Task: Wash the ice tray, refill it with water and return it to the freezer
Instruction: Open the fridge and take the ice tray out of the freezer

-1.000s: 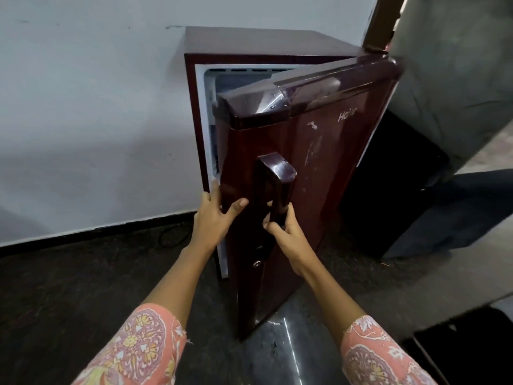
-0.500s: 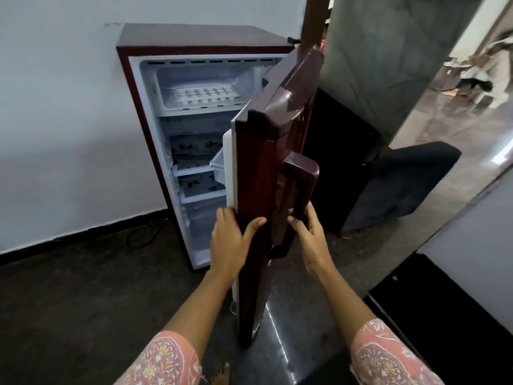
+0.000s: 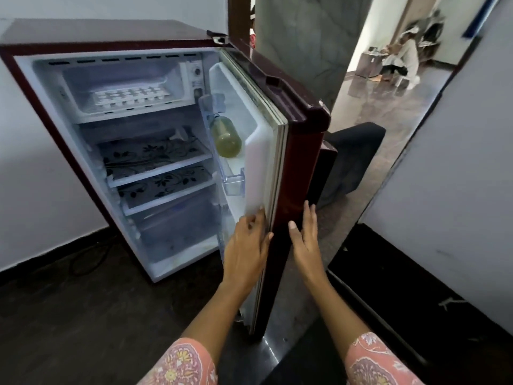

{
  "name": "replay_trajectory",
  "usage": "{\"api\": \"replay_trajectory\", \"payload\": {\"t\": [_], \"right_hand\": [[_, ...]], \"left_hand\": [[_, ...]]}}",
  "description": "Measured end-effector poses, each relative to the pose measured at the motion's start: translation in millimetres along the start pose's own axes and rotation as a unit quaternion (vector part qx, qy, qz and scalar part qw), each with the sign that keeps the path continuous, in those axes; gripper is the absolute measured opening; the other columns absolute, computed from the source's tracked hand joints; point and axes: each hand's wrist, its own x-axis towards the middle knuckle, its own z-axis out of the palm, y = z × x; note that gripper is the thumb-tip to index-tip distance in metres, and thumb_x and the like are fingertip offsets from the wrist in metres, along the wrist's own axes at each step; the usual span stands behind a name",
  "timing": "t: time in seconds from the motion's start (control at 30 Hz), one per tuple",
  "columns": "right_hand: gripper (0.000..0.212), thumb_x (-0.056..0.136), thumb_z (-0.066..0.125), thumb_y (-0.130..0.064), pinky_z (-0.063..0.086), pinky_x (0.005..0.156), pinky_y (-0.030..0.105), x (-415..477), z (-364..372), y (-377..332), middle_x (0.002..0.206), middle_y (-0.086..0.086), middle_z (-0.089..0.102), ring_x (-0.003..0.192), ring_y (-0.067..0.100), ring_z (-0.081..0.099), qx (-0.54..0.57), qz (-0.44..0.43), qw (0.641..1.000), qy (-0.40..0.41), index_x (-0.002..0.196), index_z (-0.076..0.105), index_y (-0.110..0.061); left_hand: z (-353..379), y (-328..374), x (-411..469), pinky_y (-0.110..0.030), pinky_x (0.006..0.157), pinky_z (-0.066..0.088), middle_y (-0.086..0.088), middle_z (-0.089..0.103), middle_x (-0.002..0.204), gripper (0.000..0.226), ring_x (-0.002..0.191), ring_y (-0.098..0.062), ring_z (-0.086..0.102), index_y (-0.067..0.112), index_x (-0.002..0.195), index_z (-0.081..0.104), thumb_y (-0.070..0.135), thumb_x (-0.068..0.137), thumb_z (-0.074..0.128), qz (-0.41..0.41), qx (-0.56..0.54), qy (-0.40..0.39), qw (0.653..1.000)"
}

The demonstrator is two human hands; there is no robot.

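Two bare hands rest at the free edge of a small maroon fridge's door (image 3: 294, 151), which stands wide open. The left hand (image 3: 245, 245) lies with loose, nearly straight fingers on the white inner lining beside the seal, its thumb at the door's edge. The right hand (image 3: 305, 240) is flat against the outer maroon face with its fingers straight. Neither hand holds anything. The ice tray (image 3: 130, 97) is pale with many small cells and lies flat on the floor of the freezer compartment (image 3: 83, 112) at the top of the cabinet, well apart from both hands. Whether its cells hold ice or are empty cannot be told. It is probably thin moulded plastic: light, slightly flexible, likely cold and slick with frost, perhaps stuck to the compartment floor. A sensible hold would be the near long rim, or both short ends, keeping it level. A greenish bottle (image 3: 226, 136) sits in the door rack, and patterned shelves (image 3: 155, 157) lie below the freezer compartment
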Motion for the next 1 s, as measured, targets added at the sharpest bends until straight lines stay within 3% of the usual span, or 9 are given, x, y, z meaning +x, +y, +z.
{"api": "replay_trajectory", "payload": {"t": [0.1,0.17,0.27,0.43,0.63,0.8,0.93,1.0], "right_hand": [[0.07,0.095,0.047,-0.028,0.013,0.117,0.032,6.8,-13.6,9.3,0.157,-0.006,0.002,0.141,0.006,0.008,-0.002,0.006,1.0,0.015,0.144,-0.003,-0.033],[0.075,0.093,0.05,-0.03,0.015,0.116,0.035,14.4,-24.9,13.8,0.157,-0.003,0.003,0.143,0.013,0.01,-0.013,0.016,0.999,0.031,0.143,-0.006,-0.036],[0.078,0.093,0.052,-0.027,0.018,0.116,0.04,26.0,-43.1,20.0,0.157,0.002,0.007,0.143,0.017,0.014,-0.037,0.016,0.998,0.044,0.143,-0.008,-0.035],[0.078,0.094,0.051,-0.024,0.017,0.116,0.039,41.3,-62.4,27.4,0.157,0.004,0.006,0.143,0.019,0.013,-0.05,0.03,0.996,0.061,0.146,-0.006,-0.028],[0.077,0.094,0.051,-0.024,0.02,0.115,0.043,56.3,-80.3,36.4,0.157,0.005,0.009,0.143,0.022,0.016,-0.074,0.032,0.995,0.066,0.145,-0.007,-0.03],[0.076,0.095,0.049,-0.025,0.019,0.115,0.043,61.2,-84.0,40.0,0.157,0.005,0.008,0.142,0.024,0.016,-0.084,0.034,0.993,0.07,0.146,-0.007,-0.028],[0.075,0.095,0.05,-0.025,0.017,0.116,0.043,60.8,-82.3,41.2,0.157,0.004,0.003,0.143,0.021,0.012,-0.085,0.014,0.993,0.084,0.143,-0.007,-0.032],[0.071,0.094,0.049,-0.032,0.017,0.113,0.041,51.1,-73.0,43.6,0.157,0.005,0.003,0.139,0.015,0.012,-0.121,-0.009,0.982,0.144,0.146,0.0,-0.026]], "left_hand": [[19.2,9.9,5.5,-0.048,0.099,0.041,-0.012,0.029,0.143,0.064,0.13,-0.03,0.032,0.023,0.145,0.029,0.021,0.088,0.058,0.048,0.067,0.019,0.996],[26.6,18.3,10.3,-0.047,0.113,0.017,-0.013,0.014,0.152,0.077,0.141,-0.03,0.01,0.022,0.148,0.023,0.015,0.081,0.061,0.054,0.113,0.012,0.992],[30.5,28.8,19.5,-0.043,0.114,-0.004,-0.015,-0.001,0.156,0.084,0.144,-0.028,-0.003,0.012,0.149,0.015,0.011,0.076,0.056,0.04,0.136,0.004,0.99],[48.3,37.4,29.6,-0.044,0.116,-0.001,-0.014,-0.003,0.156,0.073,0.145,-0.026,0.0,0.002,0.147,0.005,0.019,0.078,0.022,0.058,0.196,-0.001,0.979],[63.2,42.2,41.1,-0.041,0.115,-0.012,-0.012,-0.035,0.149,0.075,0.143,-0.025,-0.014,0.004,0.145,-0.014,0.019,0.075,0.009,0.081,0.203,-0.014,0.976],[64.0,44.4,43.8,-0.039,0.114,-0.016,-0.009,-0.04,0.147,0.074,0.142,-0.022,-0.018,0.005,0.143,-0.022,0.019,0.075,0.005,0.098,0.194,-0.025,0.976],[62.5,41.6,44.0,-0.041,0.117,-0.005,-0.01,-0.03,0.151,0.077,0.144,-0.024,-0.006,0.004,0.146,-0.008,0.016,0.074,0.016,0.109,0.188,-0.008,0.976],[59.6,37.1,42.4,-0.041,0.117,0.0,-0.012,-0.024,0.154,0.078,0.144,-0.025,-0.002,0.004,0.147,-0.003,0.018,0.076,0.026,0.127,0.192,-0.006,0.973]]}}
